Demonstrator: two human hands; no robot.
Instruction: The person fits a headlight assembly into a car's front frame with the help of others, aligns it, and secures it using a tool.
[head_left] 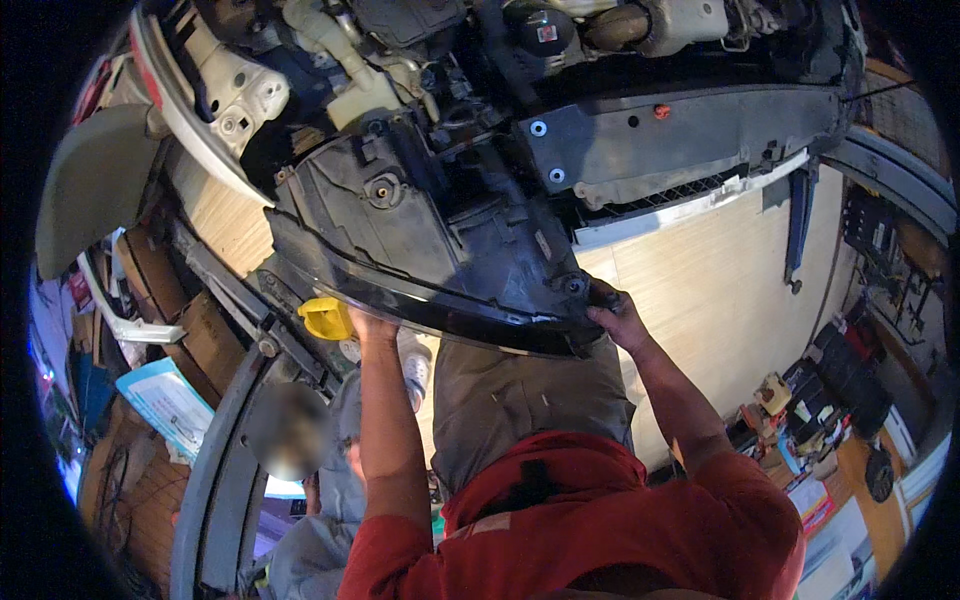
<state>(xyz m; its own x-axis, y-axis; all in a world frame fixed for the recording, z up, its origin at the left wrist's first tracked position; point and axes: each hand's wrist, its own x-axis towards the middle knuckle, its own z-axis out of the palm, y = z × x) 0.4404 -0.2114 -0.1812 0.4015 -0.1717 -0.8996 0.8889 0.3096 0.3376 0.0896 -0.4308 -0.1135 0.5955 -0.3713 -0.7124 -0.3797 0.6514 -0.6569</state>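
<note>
A large black headlight unit (400,255) lies across the front corner of a car, its back housing facing up and its curved lens edge toward me. My left hand (372,326) supports its near edge from below, the fingers hidden under it. Around the unit's right corner, by a round mounting point, my right hand (622,318) is closed with the thumb on top. Beside my left hand is a yellow plastic piece (326,318); whether they touch I cannot tell.
The engine bay holds a pale plastic reservoir (362,98) and a dark radiator cover panel (690,140). A pale fender edge (200,135) curves at the left. Another person in grey (320,545) is close at my lower left. Tools and boxes (800,410) lie at the right.
</note>
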